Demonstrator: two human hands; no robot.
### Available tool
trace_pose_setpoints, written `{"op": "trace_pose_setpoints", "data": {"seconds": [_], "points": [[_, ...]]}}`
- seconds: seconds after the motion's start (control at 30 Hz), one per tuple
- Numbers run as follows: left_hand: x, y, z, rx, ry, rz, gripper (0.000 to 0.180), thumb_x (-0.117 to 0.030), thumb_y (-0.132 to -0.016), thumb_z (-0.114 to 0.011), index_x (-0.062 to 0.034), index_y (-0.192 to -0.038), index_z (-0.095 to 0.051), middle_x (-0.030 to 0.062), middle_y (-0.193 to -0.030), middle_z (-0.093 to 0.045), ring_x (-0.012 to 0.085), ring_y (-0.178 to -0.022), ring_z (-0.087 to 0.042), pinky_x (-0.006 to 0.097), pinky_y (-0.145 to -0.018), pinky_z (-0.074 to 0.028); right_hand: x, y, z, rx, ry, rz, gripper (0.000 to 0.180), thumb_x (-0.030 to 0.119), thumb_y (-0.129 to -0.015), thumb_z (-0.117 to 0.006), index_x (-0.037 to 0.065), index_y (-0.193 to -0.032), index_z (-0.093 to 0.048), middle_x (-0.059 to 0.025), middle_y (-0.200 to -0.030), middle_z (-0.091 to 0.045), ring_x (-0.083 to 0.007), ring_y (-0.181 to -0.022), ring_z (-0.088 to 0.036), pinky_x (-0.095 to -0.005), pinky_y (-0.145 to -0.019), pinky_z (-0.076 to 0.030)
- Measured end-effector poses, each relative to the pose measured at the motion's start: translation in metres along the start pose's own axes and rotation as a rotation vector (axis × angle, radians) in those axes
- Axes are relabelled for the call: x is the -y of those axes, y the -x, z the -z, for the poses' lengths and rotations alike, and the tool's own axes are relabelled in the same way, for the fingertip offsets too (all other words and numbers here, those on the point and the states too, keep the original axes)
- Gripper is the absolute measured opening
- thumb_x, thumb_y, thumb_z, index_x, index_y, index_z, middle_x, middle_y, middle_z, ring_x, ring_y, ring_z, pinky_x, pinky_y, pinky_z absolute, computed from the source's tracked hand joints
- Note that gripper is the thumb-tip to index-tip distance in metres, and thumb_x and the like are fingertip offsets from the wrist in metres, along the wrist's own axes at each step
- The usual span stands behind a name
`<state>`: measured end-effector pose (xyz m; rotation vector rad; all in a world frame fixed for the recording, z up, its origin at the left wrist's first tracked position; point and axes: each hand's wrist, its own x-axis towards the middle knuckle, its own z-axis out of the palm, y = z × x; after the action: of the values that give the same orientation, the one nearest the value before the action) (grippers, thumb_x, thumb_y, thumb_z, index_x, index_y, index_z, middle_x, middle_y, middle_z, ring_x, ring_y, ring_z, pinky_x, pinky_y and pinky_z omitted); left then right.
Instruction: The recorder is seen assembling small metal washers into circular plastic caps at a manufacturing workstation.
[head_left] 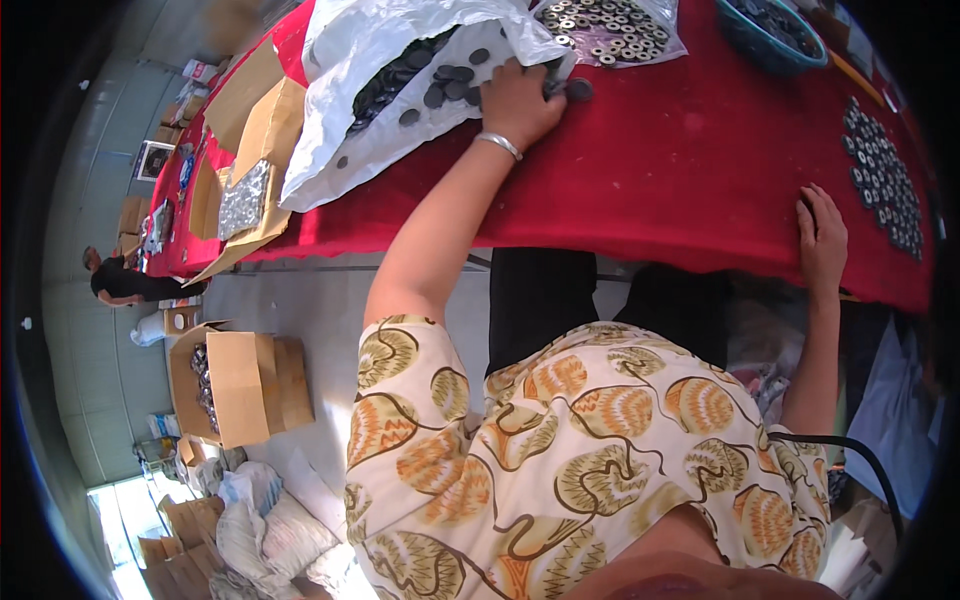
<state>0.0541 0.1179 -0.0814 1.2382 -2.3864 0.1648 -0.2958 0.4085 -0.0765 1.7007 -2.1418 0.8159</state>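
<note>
A white plastic bag (380, 160) lies on the red-covered table with its mouth spread, showing many black discs (400, 75) inside and on its lip. My left hand (520, 105), with a bangle at the wrist, is at the bag's right edge, its fingers curled down over some of these discs. One loose disc (578, 90) sits just right of the thumb. My right hand (823, 240) rests flat near the table's front edge, fingers stretched out and nothing in them. Closest to it is a group of ring-shaped dark pieces with pale centres (882, 180).
A clear bag of ringed discs (610, 30) and a blue basket (770, 45) stand at the back of the red cloth (650, 150). Left are an open carton (270, 130), a floor box (245, 385), sacks (265, 530) and a distant person (130, 280).
</note>
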Motion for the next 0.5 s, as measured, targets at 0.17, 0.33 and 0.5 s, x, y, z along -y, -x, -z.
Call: {"op": "trace_pose_setpoints", "data": {"seconds": [0.17,0.33,0.5], "points": [[-0.034,0.019,0.005,-0.194,0.092,-0.181,0.044,-0.042,-0.072,-0.068,-0.009,-0.102,-0.064,0.0184,-0.111,-0.056,0.0378,-0.103,-0.054,0.051,-0.087,-0.043,-0.006,-0.001,-0.001,0.013,0.028,-0.033,0.025,0.017,-0.092,-0.058,0.003,-0.112,-0.064,-0.0143,-0.121,-0.063,-0.0312,-0.113,-0.059,-0.0381,-0.096,-0.046],[-0.034,0.024,0.028,-0.204,0.209,-0.321,0.045,-0.041,-0.072,-0.068,-0.0084,-0.103,-0.063,0.0154,-0.11,-0.057,0.0347,-0.104,-0.054,0.051,-0.096,-0.037,-0.02,0.004,-0.003,0.025,0.026,-0.043,0.026,0.017,-0.093,-0.057,0.003,-0.114,-0.064,-0.0143,-0.122,-0.062,-0.0307,-0.115,-0.058,-0.0378,-0.097,-0.045],[0.059,0.001,0.046,-0.348,0.212,-0.256,0.023,-0.027,-0.076,-0.063,-0.005,-0.082,-0.062,0.0166,-0.089,-0.063,0.0366,-0.081,-0.059,0.047,-0.074,-0.047,-0.03,0.013,0.011,0.055,0.074,-0.055,0.026,0.016,-0.094,-0.056,0.004,-0.116,-0.064,-0.0141,-0.124,-0.061,-0.0293,-0.118,-0.057,-0.0376,-0.098,-0.044]]}}
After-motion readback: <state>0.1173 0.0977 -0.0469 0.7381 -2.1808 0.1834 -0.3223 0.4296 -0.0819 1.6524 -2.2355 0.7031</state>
